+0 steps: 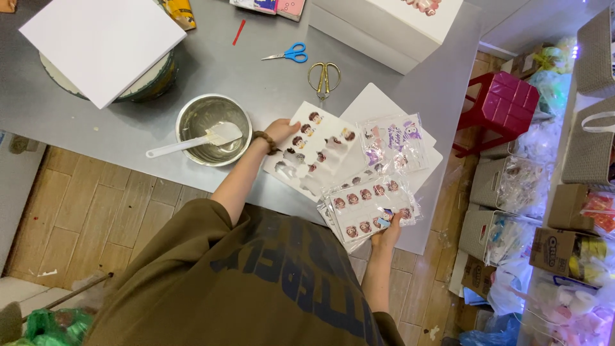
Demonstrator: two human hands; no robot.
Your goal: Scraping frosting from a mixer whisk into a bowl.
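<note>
My left hand (280,130) rests on the near edge of a white sticker sheet (318,151) printed with small cartoon figures, some cut out, lying on the grey table (256,77). A brown bead bracelet circles that wrist. My right hand (388,231) grips the lower edge of a stack of clear plastic packets of figure stickers (368,205) at the table's front edge. A further clear packet with purple figures (392,142) lies on white paper just beyond.
A steel bowl (192,118) with a white spatula (192,141) sits left of my left hand. Blue scissors (288,54) and gold scissors (324,78) lie farther back. A white board covers a round tin (102,45). White boxes (384,25) stand behind; a red stool (506,102) and stocked shelves at right.
</note>
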